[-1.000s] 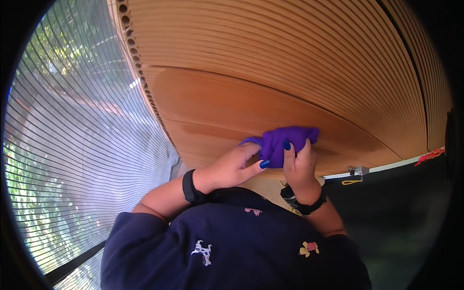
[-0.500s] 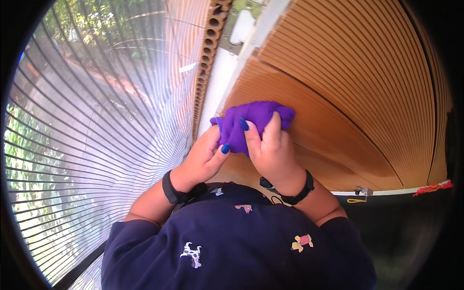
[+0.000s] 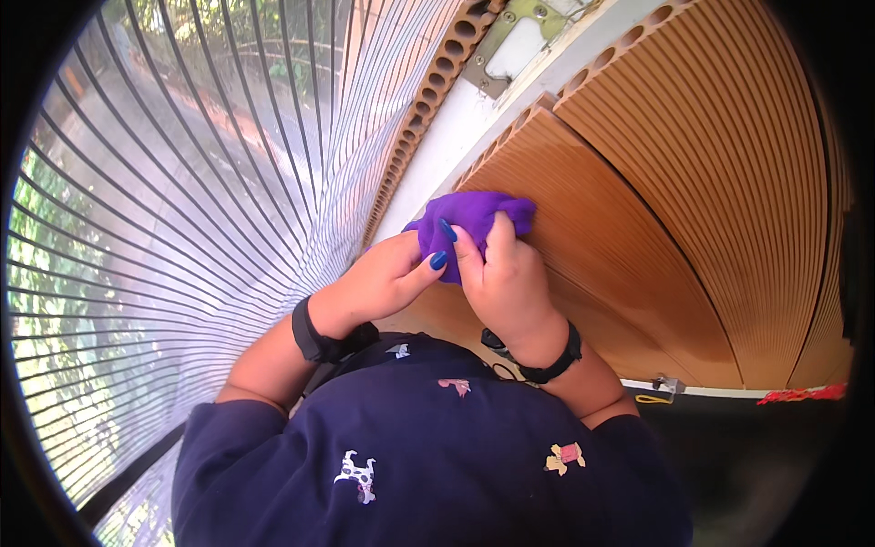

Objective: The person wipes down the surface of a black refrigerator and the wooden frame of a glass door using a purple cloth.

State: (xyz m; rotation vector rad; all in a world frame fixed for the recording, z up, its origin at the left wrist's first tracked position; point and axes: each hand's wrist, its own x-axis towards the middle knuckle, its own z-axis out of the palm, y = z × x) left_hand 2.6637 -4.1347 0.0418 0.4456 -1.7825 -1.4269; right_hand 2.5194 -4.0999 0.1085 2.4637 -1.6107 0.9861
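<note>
A bunched purple cloth [image 3: 476,211] is held between my two hands, in front of my chest. My left hand [image 3: 398,276] grips its left lower side, with the thumb bent toward the cloth and the other fingers hidden behind it. My right hand [image 3: 508,284] pinches the folds from the right, thumb and forefinger on the near face. Behind the cloth lies a brown ribbed board [image 3: 538,187], which looks wet or shiny in its upper part. Whether the cloth touches the board I cannot tell.
More ribbed brown boards [image 3: 711,155] with hollow ends overlap to the right. A white frame [image 3: 465,123] with a metal hinge plate [image 3: 512,44] runs beyond my hands. Striped sheer netting [image 3: 210,210] hangs along the left. A small latch [image 3: 670,385] and red cord [image 3: 802,393] are at lower right.
The view has shifted, so the frame and boards sit farther right and lower. Both hands still hold the cloth, now drawn closer together and more crumpled.
</note>
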